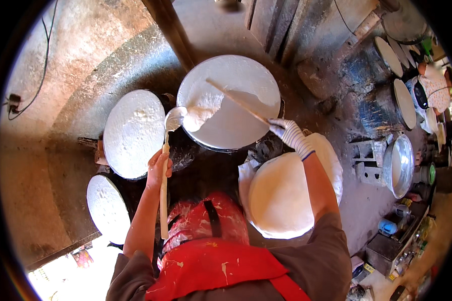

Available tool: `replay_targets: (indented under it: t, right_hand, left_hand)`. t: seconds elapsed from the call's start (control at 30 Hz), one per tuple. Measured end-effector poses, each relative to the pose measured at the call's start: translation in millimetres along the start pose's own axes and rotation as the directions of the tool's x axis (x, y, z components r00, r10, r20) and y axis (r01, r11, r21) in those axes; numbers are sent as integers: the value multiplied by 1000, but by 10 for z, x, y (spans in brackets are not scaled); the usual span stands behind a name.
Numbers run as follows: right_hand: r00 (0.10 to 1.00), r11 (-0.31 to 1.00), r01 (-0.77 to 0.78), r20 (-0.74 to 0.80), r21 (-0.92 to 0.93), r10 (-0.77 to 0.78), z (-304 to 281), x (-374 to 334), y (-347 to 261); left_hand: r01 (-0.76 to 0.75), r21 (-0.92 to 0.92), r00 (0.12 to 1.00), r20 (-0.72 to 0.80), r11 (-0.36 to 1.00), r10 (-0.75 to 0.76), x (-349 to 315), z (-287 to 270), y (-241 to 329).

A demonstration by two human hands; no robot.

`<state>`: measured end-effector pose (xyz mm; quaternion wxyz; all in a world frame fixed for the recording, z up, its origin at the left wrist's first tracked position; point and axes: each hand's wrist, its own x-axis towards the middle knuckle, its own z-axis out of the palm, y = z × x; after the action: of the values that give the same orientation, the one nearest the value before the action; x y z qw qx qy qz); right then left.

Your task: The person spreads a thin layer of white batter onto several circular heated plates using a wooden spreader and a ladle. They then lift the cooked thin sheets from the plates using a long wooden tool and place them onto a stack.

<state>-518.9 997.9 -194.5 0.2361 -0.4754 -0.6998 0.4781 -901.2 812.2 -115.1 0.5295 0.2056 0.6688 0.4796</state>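
My left hand [159,165] is closed around the long pale handle of a ladle [175,119]. The ladle's bowl is up, beside the left rim of a large round white-topped steamer [231,67]. In a striped glove, my right hand [292,135] grips the near end of a thin wooden stick [238,104], which slants across that round top. Left of the stick lies a rough whitish patch, partly hazy; a smooth greyish area spreads below it. Under my right forearm sits a wide round mound [278,195] with a pale, cloth-like covering.
Two more round white-topped vessels stand at left, one farther [134,133] and one nearer [107,208]. A shiny metal basin [401,165] rests by concrete blocks [369,160] at right. Dark drums [386,108] line the far right, near another person [433,88]. A wooden post [171,32] rises behind the steamer.
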Motion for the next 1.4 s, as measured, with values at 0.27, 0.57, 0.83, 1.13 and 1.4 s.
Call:
replay_targets:
  t: [0.27,0.57,0.83,1.13,1.4]
  right_hand:
    - [970,992,26,-241,126,5,230,-680,88]
    - [921,807,-140,-224,574,319,1913,-1182,-1163]
    - [834,411,-271,0,870,551,3417,-14,-1506]
    - [777,429,-325,-20,843,629,2976,-1305,-963]
    - [814,615,-352,-93,705,573,2332,-1401,-1276]
  left_hand:
    - [11,112,983,181,994,-32,-348,-56,74]
    - [-115,-461,867,386,880,316,-546,-318,370]
    - [-15,-483,892,388,875,230,-487,-697,166]
    - [115,-483,883,451,868,133,-550,-887,-17]
    - [113,-482,896,427,869,121,-600,-792,-142]
